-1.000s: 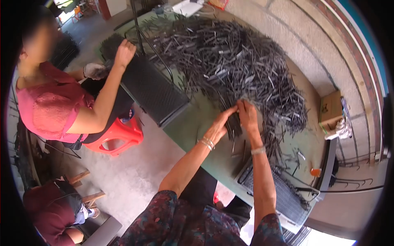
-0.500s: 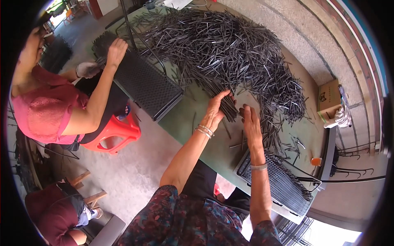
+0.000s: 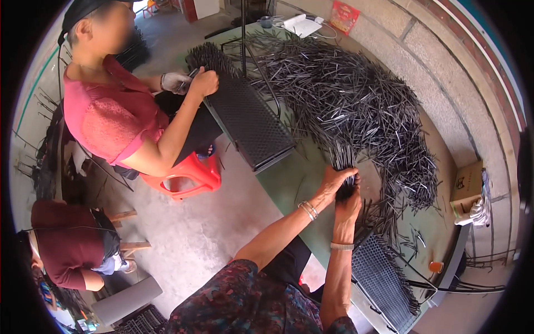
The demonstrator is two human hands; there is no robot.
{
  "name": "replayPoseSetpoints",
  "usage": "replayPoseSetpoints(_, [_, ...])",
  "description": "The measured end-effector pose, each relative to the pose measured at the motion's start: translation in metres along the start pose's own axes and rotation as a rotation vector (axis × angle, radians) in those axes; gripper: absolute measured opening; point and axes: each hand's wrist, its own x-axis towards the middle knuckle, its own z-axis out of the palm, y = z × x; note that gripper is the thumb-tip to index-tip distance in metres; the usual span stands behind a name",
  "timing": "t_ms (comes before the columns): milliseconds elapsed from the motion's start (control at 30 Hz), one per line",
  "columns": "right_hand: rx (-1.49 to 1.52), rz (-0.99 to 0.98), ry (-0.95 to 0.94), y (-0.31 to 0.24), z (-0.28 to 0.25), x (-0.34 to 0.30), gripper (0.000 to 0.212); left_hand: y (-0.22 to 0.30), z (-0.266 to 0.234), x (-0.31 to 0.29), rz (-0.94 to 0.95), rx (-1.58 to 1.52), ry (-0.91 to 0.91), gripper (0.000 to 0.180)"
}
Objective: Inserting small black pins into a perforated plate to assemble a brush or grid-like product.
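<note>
A bundle of thin dark rods (image 3: 341,158) stands upright over the green table, its tops fanned slightly apart. My left hand (image 3: 335,180) grips it around the middle, thumb across the front. Lower down, my right hand (image 3: 349,205) is closed around the bundle's bottom end. Beyond both hands spreads a large loose heap of the same rods (image 3: 356,92). Close by my right forearm lies a black perforated rack (image 3: 379,273), with rods standing along its far-right edge.
To the left, a person in pink (image 3: 114,111) sits on a red stool (image 3: 186,175), hands at another perforated rack (image 3: 253,125) partly filled with rods. A person in maroon (image 3: 69,239) is at lower left. A cardboard box (image 3: 466,183) stands by the wall; an orange item (image 3: 435,267) lies near the table's right edge.
The bundle has gone from slanting to upright. My right hand, apart from it before, has closed on its lower end. The whole view has shifted, so surroundings appear farther right.
</note>
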Motion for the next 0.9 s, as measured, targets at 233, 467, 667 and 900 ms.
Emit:
replayPoseSetpoints(233, [-0.981, -0.282, 0.063, -0.022, 0.028, -0.025, 0.056, 0.011, -0.012, -0.003, 0.396, 0.683, 0.140, 0.014])
replayPoseSetpoints(467, [-0.884, -0.498, -0.186, -0.002, 0.083, -0.047, 0.065, -0.016, -0.044, -0.026, 0.639, 0.766, -0.106, 0.024])
replayPoseSetpoints(667, [-0.916, -0.570, -0.184, -0.001, 0.077, -0.046, 0.034, -0.011, -0.038, -0.037, 0.594, 0.824, -0.057, 0.031])
replayPoseSetpoints(900, [-0.959, -0.550, -0.221, -0.008, 0.081, -0.060, 0.048, -0.008, -0.041, -0.034, 0.497, 0.822, -0.078, 0.036])
